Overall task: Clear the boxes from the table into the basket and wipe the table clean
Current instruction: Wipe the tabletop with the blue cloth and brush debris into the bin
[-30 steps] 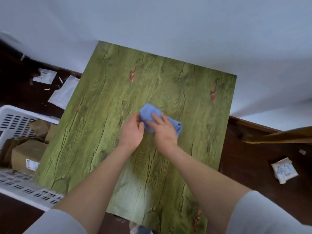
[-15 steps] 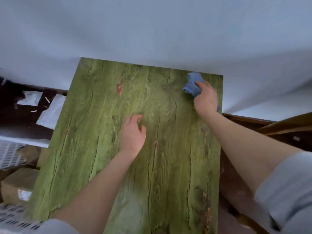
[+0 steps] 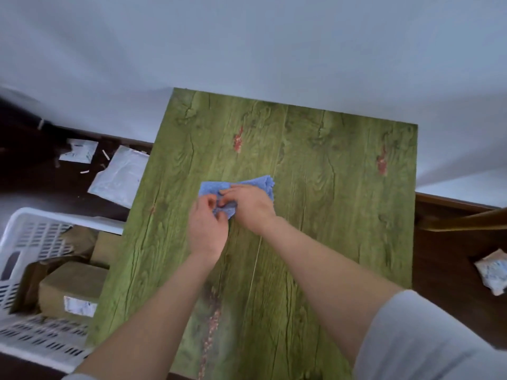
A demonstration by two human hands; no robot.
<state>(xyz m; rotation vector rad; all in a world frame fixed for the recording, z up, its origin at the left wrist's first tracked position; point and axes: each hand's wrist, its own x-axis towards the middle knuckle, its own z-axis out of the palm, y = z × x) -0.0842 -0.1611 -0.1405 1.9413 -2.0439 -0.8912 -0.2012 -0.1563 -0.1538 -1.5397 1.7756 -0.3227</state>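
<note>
Boxes [image 3: 71, 283] sit in the basket [image 3: 55, 215], lower left. Left hand [image 3: 207, 229] and right hand [image 3: 251, 207] pinch the cloth [image 3: 211, 187]; next, I think, wipe the table [image 3: 329, 215].

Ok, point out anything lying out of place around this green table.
White packets and paper scraps lie strewn on the dark floor left of the table; another crumpled packet lies on the right. The boxes sit in the basket.

The right hand [image 3: 252, 208] has brought the cloth [image 3: 263, 183] back from the far right corner of the table [image 3: 329, 215] to its middle and holds it there. The left hand [image 3: 207, 229], flat on the bare top half a second ago, now pinches the cloth's near edge
</note>
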